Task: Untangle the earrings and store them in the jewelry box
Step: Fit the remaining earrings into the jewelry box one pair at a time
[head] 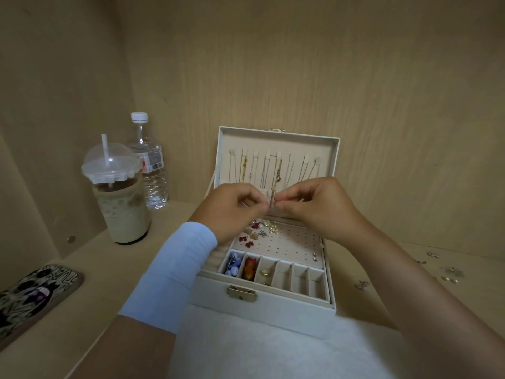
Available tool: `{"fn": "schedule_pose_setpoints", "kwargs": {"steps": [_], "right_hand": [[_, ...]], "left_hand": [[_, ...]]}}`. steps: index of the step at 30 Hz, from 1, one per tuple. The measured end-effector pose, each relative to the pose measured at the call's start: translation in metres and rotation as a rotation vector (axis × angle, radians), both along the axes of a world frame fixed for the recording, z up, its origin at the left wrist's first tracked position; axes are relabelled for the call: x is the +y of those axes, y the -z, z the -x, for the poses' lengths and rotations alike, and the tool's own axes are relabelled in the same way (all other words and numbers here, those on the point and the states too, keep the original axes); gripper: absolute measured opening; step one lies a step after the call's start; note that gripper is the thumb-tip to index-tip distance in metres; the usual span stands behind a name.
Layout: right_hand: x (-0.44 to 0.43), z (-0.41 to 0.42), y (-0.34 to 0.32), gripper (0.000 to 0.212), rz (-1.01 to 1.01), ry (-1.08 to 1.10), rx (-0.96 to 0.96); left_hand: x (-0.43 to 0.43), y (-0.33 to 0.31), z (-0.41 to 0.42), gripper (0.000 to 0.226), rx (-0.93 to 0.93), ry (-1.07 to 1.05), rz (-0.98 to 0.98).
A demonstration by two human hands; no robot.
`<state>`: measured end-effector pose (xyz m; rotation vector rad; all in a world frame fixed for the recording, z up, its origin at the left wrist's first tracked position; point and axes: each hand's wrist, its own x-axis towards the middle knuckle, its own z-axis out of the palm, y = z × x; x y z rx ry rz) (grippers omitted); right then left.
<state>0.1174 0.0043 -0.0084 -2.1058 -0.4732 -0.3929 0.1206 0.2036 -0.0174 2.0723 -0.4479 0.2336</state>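
A cream jewelry box [276, 302] stands open on the desk, its lid upright with several chains hanging inside. My left hand [235, 207] and my right hand [314, 203] meet above the box, fingertips together, pinching a small thin earring [272, 203] between them. Red, pearl and gold earrings [259, 231] lie on the perforated pad at the back left of the tray. The front compartments hold blue beads [232, 266], an amber piece [250, 268] and gold rings [265, 272]. Two small studs [315, 256] sit at the pad's right edge.
Loose small earrings [448, 273] are scattered on the desk right of the box. An iced coffee cup [120, 192] and a water bottle [150, 162] stand at the left. A phone [32, 294] lies at the front left. A white cloth [273, 348] lies in front of the box.
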Motion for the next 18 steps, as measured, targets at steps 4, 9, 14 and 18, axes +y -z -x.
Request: {"fn": "schedule_pose_setpoints", "kwargs": {"steps": [4,9,14,18], "right_hand": [[-0.001,0.004,0.007,0.006,0.347,0.013,0.098],[0.009,0.009,0.012,0.008,0.561,0.034,-0.001],[0.011,0.011,0.012,0.008,0.605,0.027,-0.040],[0.007,0.010,0.006,0.007,0.596,-0.052,0.059]], "left_hand": [[0.003,0.004,0.002,0.012,-0.030,-0.011,-0.306],[0.005,0.005,0.001,0.026,-0.006,0.007,-0.477],[0.005,0.007,0.002,0.023,0.020,0.015,-0.482],[0.004,0.006,0.004,0.022,0.046,0.021,-0.458]]}}
